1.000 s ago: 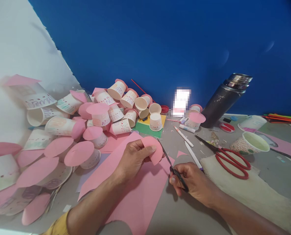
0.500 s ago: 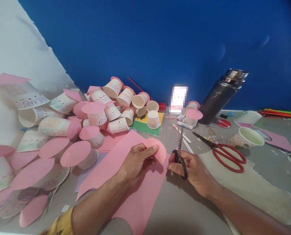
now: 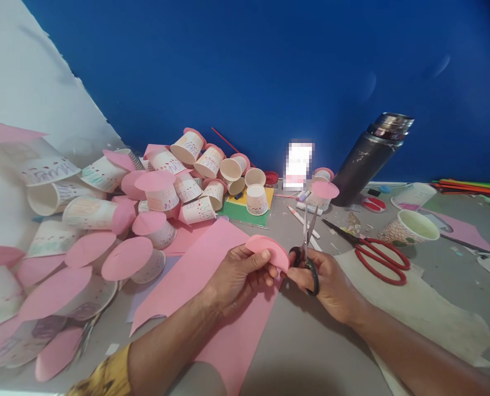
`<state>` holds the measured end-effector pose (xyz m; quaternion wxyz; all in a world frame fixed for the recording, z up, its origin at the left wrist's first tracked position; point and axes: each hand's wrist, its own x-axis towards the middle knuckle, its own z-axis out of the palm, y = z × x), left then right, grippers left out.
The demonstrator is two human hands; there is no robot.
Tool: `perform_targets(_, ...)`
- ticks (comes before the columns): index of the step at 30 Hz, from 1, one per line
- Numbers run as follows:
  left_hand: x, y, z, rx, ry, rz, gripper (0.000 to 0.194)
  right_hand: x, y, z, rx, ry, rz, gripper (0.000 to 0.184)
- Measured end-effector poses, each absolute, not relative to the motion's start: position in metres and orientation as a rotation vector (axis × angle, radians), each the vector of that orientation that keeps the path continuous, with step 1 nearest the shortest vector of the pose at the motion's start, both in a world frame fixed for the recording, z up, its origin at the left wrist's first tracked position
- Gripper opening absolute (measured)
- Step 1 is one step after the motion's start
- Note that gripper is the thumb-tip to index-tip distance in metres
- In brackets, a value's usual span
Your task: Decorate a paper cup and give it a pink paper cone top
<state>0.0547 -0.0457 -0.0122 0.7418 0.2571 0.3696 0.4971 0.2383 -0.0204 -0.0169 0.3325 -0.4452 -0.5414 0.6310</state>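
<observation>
Between thumb and fingers, my left hand (image 3: 245,269) pinches a folded pink paper disc (image 3: 275,256), its fold and rounded edge facing up. My right hand (image 3: 327,283) has small black-handled scissors (image 3: 308,247) looped on its fingers, blades pointing up and slightly apart. The right thumb and fingertip meet the disc's right corner. Beneath both hands lies a large pink paper sheet (image 3: 203,275) with a curved piece cut from its lower edge.
White paper cups (image 3: 90,213) with pink paper discs are heaped at left. Red-handled scissors (image 3: 383,261) rest on a pale cloth-like sheet (image 3: 434,308) at right. A dark flask (image 3: 364,165), a patterned cup (image 3: 409,231), markers (image 3: 300,217) and a glowing, blurred screen (image 3: 297,165) stand or lie behind.
The pink disc has tilted flatter and now shows its fold. My left hand has shifted slightly right, bringing the disc against my right fingertips. The scissor blades have parted a little.
</observation>
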Motion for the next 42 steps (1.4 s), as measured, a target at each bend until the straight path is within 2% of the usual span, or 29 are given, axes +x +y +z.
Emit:
perform_targets(5,0.055,-0.048,-0.014,0.575,0.775,1.044,0.035,0.24,-0.02,-0.02,-1.105,-1.275,1.802,0.029)
perform_targets(8,0.055,-0.048,-0.019,0.604,0.793,1.057,0.029,0.243,-0.019,-0.022,-1.042,-1.225,1.862,0.036)
perform_targets(15,0.052,-0.049,-0.02,0.743,0.784,1.006,0.023,0.244,-0.017,-0.026,-1.022,-1.197,1.877,0.039)
perform_targets(17,0.05,-0.05,-0.017,0.803,0.765,0.958,0.029,0.244,-0.016,-0.026,-1.024,-1.218,1.861,0.039)
perform_targets(22,0.044,-0.048,-0.02,0.738,0.582,0.843,0.072,0.246,-0.016,-0.021,-1.077,-1.359,1.691,0.029)
perform_targets(25,0.041,-0.044,-0.024,0.583,0.593,0.798,0.08,0.248,-0.016,-0.021,-1.2,-1.469,1.464,0.021)
perform_targets(28,0.04,-0.042,-0.022,0.522,0.678,0.745,0.068,0.251,-0.017,-0.023,-1.205,-1.551,1.33,0.02)
perform_targets(33,0.045,-0.044,-0.014,0.571,0.77,0.861,0.014,0.253,-0.015,-0.022,-1.198,-1.577,1.292,0.022)
perform_targets(35,0.046,-0.045,-0.013,0.591,0.777,0.892,0.01,0.253,-0.013,-0.02,-1.203,-1.573,1.313,0.022)
perform_targets(37,0.045,-0.045,-0.015,0.592,0.756,0.873,0.019,0.254,-0.012,-0.02,-1.195,-1.571,1.315,0.021)
perform_targets(40,0.041,-0.044,-0.019,0.57,0.704,0.795,0.054,0.254,-0.012,-0.022,-1.175,-1.609,1.268,0.02)
perform_targets(42,0.04,-0.044,-0.019,0.553,0.713,0.757,0.066,0.255,-0.013,-0.025,-1.178,-1.669,1.193,0.019)
